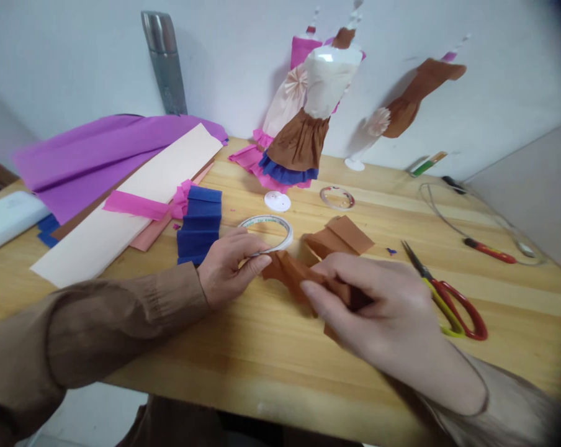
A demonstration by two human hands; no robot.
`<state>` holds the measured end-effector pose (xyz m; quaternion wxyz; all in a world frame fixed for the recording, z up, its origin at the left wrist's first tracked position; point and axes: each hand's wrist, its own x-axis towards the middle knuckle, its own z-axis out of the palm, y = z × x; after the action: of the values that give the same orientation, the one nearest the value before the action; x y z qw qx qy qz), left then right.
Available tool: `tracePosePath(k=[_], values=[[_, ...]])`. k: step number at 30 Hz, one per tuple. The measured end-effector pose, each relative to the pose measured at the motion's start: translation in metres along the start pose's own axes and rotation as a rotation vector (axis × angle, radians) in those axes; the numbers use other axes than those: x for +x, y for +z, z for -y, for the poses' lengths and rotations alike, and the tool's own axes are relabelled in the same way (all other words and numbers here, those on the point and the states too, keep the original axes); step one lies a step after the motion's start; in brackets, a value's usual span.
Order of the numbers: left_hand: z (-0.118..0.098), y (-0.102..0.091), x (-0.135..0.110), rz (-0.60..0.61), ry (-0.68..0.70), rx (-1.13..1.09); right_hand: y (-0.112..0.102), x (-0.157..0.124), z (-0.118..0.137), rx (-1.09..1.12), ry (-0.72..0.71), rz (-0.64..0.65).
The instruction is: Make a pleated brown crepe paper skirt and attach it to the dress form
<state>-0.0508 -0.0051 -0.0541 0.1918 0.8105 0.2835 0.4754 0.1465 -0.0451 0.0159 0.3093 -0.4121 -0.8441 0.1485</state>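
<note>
the left hand's (229,264) fingers are grasping the tape roll (287,231), the right hand's (378,304) are pinching brown paper (285,272); light, even tension is probably preventing tears.

Left hand (228,267) and right hand (385,307) near each other, both pinching
The left forearm (126,320) slants in from one side, its brown sleeve reaching the wrist, thumb and curled forefinger pressing inward; across from it I see the right wrist (464,379) bare above its cuff, back of the hand turned up, fingers bent over the thumb
</note>
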Motion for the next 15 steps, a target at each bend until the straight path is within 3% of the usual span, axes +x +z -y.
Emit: tracePosePath(k=[5, 7, 10, 13, 15], values=[[-0.001, -0.001, 0.000, 0.000, -0.029, -0.008, -0.012, 0.011, -0.016, -0.003, 0.122, -0.126], [-0.002, -0.001, 0.000, 0.013, -0.036, -0.016, -0.014, 0.015, -0.026, 0.017, 0.181, -0.116], [-0.003, -0.002, 0.001, 0.035, -0.056, -0.051, -0.019, 0.020, -0.041, 0.042, 0.213, 0.066], [-0.003, -0.002, 0.000, 0.043, -0.066, -0.071, -0.025, 0.024, -0.050, 0.056, 0.137, 0.300], [-0.003, -0.002, 0.000, 0.048, -0.059, -0.064, -0.026, 0.025, -0.049, 0.104, 0.121, 0.340]])
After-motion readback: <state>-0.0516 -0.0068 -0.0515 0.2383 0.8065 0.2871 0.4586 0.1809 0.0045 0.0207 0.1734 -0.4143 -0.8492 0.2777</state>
